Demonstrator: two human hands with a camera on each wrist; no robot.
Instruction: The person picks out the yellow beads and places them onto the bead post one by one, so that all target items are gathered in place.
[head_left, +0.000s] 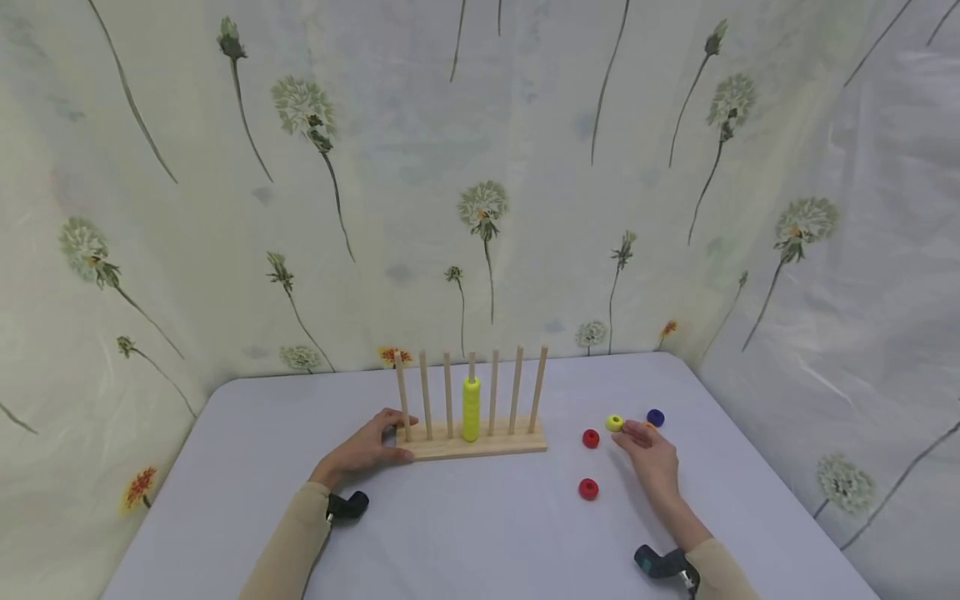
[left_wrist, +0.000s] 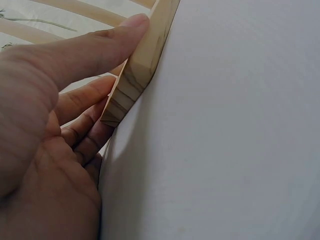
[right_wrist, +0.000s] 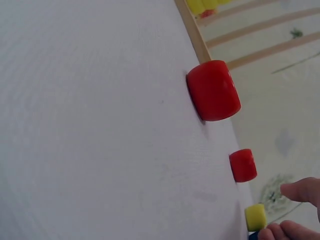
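A wooden peg rack (head_left: 480,447) with a row of several upright pegs stands near the back of the table. Its left end is gripped by my left hand (head_left: 367,443), thumb on the front edge and fingers behind, as the left wrist view shows. Yellow beads (head_left: 471,410) are stacked on the middle peg. Over on the right, my right hand (head_left: 654,458) reaches to a loose yellow bead (head_left: 614,423), fingertips right beside it. In the right wrist view the thumb (right_wrist: 302,191) stands apart from the fingers, with that yellow bead (right_wrist: 255,217) just past them.
Two red beads, one (head_left: 591,438) farther back and one (head_left: 588,489) nearer, lie left of the right hand. A blue bead (head_left: 656,417) sits behind it, and an orange bead (head_left: 650,426) is mostly hidden by the fingers. A flowered curtain (head_left: 405,208) hangs behind the table.
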